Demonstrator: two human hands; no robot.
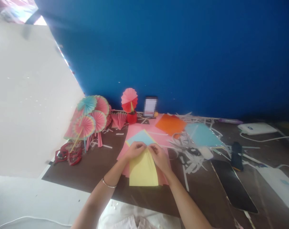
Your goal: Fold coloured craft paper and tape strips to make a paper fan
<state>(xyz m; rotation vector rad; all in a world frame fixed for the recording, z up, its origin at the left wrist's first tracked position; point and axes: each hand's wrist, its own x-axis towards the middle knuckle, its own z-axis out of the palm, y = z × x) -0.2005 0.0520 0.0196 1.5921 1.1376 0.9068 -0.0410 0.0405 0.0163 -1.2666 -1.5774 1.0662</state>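
My left hand [136, 149] and my right hand [160, 156] meet at the far edge of a yellow sheet of paper [143, 173]. Fingertips of both are closed in a pinch on that edge. The sheet's near part hangs toward me, slightly bent on the right side. Just beyond my fingers, the corner of a light blue paper [144, 136] with yellow edging shows. Pink sheets [133, 131] lie spread underneath on the dark table [99, 171]. Exactly how the fingers fold or press the paper is too small to tell.
Pleated paper fans [84, 127] and red glasses-like frames [74, 156] are at left. A red pot [131, 118] holds a pink paper fan [129, 97]. Orange paper [171, 125], blue paper [203, 135], white strips [194, 162] and a phone [234, 184] lie right.
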